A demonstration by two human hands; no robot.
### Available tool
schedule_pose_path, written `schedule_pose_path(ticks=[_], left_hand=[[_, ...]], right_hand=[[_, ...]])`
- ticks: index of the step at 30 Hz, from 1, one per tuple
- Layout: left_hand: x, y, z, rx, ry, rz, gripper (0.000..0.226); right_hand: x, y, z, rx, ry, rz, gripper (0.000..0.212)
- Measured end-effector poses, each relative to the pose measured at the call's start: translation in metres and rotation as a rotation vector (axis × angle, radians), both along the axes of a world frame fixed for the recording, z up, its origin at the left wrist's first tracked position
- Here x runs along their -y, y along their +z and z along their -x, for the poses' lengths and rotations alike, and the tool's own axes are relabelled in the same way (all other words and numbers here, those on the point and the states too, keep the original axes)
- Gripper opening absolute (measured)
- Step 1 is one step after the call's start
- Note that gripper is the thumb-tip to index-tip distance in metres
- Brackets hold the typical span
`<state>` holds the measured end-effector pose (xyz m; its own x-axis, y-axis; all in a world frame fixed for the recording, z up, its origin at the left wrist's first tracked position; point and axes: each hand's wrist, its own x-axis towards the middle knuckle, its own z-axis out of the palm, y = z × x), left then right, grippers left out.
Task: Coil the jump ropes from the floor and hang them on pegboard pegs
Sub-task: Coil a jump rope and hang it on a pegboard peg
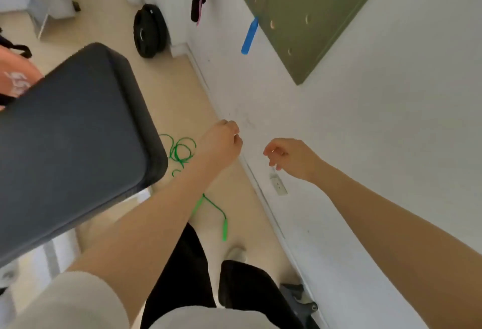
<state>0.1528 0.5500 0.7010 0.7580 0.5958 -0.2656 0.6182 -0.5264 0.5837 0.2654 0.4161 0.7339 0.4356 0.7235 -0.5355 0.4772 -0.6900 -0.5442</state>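
Rope first: that green jump rope (182, 152) is lying tangled on the floor between the dark padded bench (73, 143) and the wall, one handle (224, 229) trailing out near your feet. I'd grab that handle end and wind even loops from there, so the snarl feeds out instead of knotting up. Then take it up to a free hole on the green pegboard (313, 15). Your left hand (223, 141) is out over the rope, fingers curled in, holding nothing. Right hand (287, 156) hangs by the wall, fingers loosely bent, looks empty too.
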Motion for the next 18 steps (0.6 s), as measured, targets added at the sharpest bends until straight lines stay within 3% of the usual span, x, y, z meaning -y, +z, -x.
schedule_pose_path(ticks=[7, 13, 18], left_hand=[[0.033, -0.139, 0.034, -0.348, 0.218, 0.095, 0.021], [0.025, -0.328, 0.067, -0.389, 0.318, 0.258, 0.025], [0.030, -0.467, 0.090, -0.527, 0.106, 0.246, 0.024]], right_hand=[[0.028, -0.176, 0.018, -0.001, 0.109, 0.341, 0.029], [0.031, -0.390, 0.058, -0.069, 0.077, 0.464, 0.030], [0.064, -0.541, 0.096, -0.135, 0.052, 0.561, 0.031]])
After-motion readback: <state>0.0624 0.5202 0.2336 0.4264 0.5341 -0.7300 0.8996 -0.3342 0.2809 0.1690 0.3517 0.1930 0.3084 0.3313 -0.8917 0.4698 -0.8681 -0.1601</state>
